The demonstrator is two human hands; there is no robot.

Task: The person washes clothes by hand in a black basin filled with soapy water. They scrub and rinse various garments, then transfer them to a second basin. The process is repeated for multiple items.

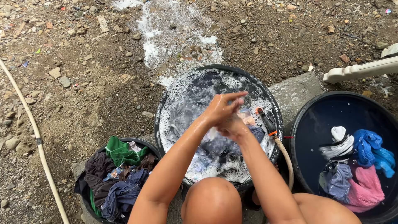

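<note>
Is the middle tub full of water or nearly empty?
Full. Suds and soapy water reach nearly to the rim of the middle tub, with dark clothes soaking below both hands. Its depth cannot be told.

The middle tub (163, 112) is black, full of white suds (186, 95). The left pile shows a green cloth (122, 152) among dark purple and navy. The right tub (306, 120) holds blue (373, 151), pink (367, 188) and white (340, 143) pieces.
</note>
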